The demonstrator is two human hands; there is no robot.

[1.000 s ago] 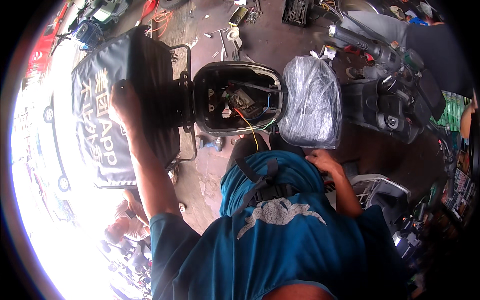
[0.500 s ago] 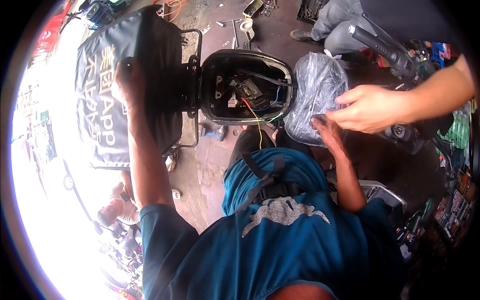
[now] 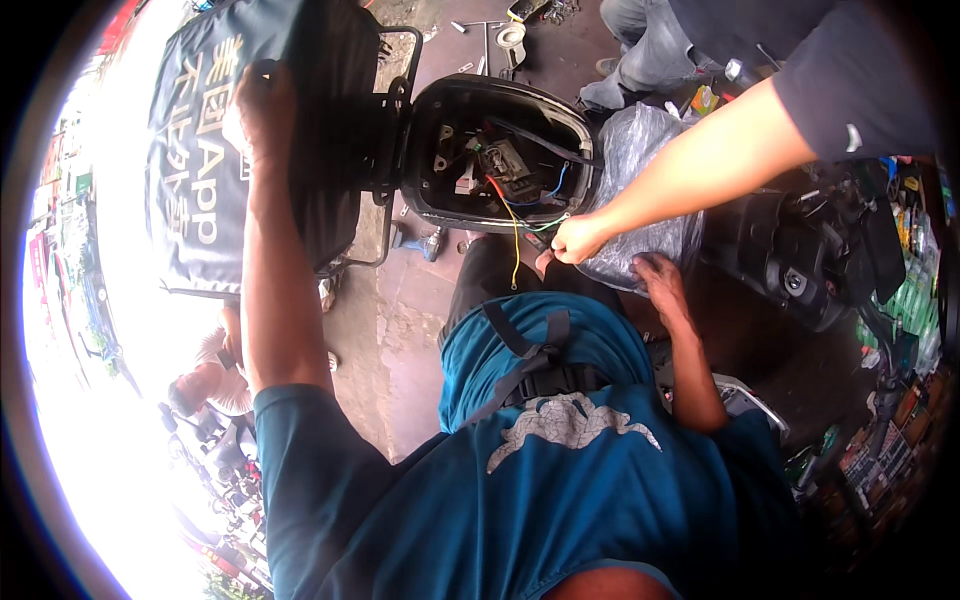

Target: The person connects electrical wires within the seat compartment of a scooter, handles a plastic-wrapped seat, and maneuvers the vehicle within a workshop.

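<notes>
My left hand (image 3: 262, 125) lies against a large dark delivery box (image 3: 215, 220), fingers curled, with a small black thing at its top that I cannot make out. My right hand (image 3: 660, 283) rests with its fingers spread on the near edge of a scooter seat (image 3: 640, 245) wrapped in clear plastic. Between box and seat is an uncovered black under-seat compartment (image 3: 428, 200) with electrical parts inside. Yellow wire (image 3: 516, 255) hangs over its near rim. Another person's hand (image 3: 580, 240) is closed near the green wire (image 3: 548, 225) at the rim; what it holds is hidden.
A blue power tool (image 3: 430, 243) lies on the floor below the compartment. Tools (image 3: 487, 45) and a pale round part (image 3: 510, 38) lie beyond it. The scooter's dark front (image 3: 795, 270) is at the right. A person (image 3: 215, 370) is at the lower left.
The other person's hand has moved left, from above the wrapped seat to the compartment's near rim. My hands stay on the box and the seat while the view shifts slightly.
</notes>
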